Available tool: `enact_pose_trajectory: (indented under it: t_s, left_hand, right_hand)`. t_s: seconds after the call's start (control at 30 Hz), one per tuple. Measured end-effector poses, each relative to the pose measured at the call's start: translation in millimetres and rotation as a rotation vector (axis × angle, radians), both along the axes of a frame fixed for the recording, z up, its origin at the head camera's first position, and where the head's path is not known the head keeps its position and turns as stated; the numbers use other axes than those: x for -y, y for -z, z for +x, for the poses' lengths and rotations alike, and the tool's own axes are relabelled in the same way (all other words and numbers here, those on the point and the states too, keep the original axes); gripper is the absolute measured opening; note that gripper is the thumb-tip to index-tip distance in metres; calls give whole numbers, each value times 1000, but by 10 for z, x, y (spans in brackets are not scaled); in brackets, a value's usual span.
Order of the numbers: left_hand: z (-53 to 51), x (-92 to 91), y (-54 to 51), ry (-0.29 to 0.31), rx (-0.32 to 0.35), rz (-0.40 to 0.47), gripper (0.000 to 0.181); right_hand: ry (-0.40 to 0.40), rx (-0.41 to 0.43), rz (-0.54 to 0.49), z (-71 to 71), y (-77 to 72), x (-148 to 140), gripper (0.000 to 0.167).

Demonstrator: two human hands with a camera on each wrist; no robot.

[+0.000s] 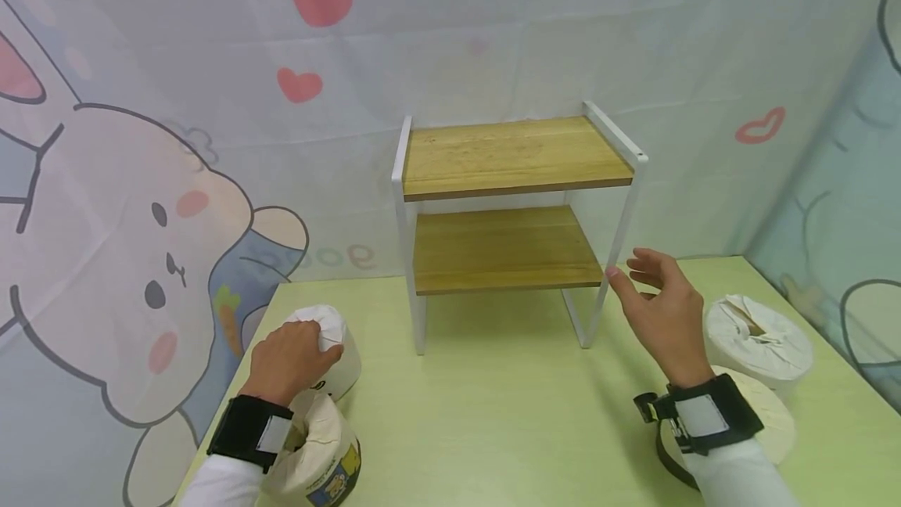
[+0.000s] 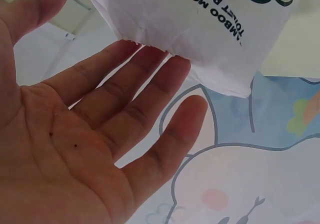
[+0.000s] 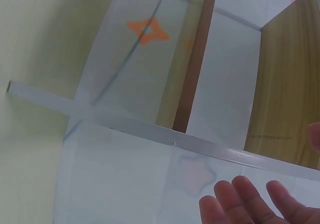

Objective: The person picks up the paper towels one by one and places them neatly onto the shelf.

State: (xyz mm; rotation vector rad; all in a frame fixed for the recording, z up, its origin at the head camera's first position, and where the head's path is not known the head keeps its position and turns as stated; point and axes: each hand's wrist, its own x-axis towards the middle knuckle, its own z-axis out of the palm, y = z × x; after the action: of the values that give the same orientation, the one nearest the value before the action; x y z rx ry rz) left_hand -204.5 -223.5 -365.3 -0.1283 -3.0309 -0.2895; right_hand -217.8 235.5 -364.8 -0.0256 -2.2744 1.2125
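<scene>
Hands are well apart. Left hand (image 1: 288,358) just touches the white paper-wrapped toilet roll (image 1: 345,358) at left, fingers loose, probably because the pale green table (image 1: 479,429) supports it. Right hand (image 1: 662,311) is empty, relaxed beside the white-framed, two-tier wooden shelf (image 1: 521,155).

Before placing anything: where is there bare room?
Bare: the upper board, lower board, and the table in front, between left rolls and right rolls. Crowded: both table sides; the left hand touches the rear left roll, the right hand hovers beside the boards.
</scene>
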Motion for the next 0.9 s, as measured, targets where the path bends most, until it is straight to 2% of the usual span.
enact_pose_trajectory:
  t_s: [0.43,0.9]
  left_hand:
    - [-28,23,34,-14,12,-4,32]
    - [-48,61,63,22,-21,-7,30]
  right_hand:
    - [1,6,-7,-118,2,-22,56]
    - [-26,-7,-25,-186,-55,-8,58]
